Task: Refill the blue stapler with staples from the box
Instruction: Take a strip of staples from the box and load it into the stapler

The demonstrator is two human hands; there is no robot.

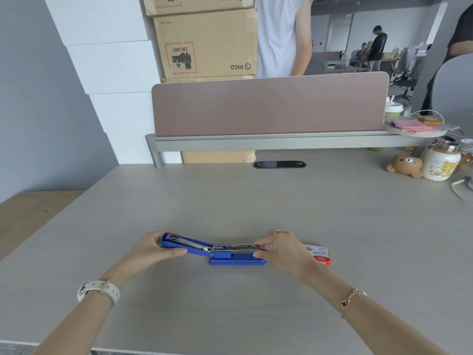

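Note:
The blue stapler [230, 260] lies on the desk in front of me, swung wide open. Its blue lid [184, 245] is folded back to the left, metal inner rail showing. My left hand [151, 249] grips that lid's end. The metal staple channel [236, 248] lies over the base. My right hand [281, 252] pinches the channel's right tip; whether staples are between the fingers is hidden. The red and white staple box [320, 254] lies on the desk just behind my right hand, partly covered by it.
A pink divider panel [268, 106] stands at the desk's far edge, with a cable slot [279, 164] before it. A bear toy [405, 165] and a printed jar [439, 165] stand far right. Cardboard boxes [207, 44] and people are beyond the divider.

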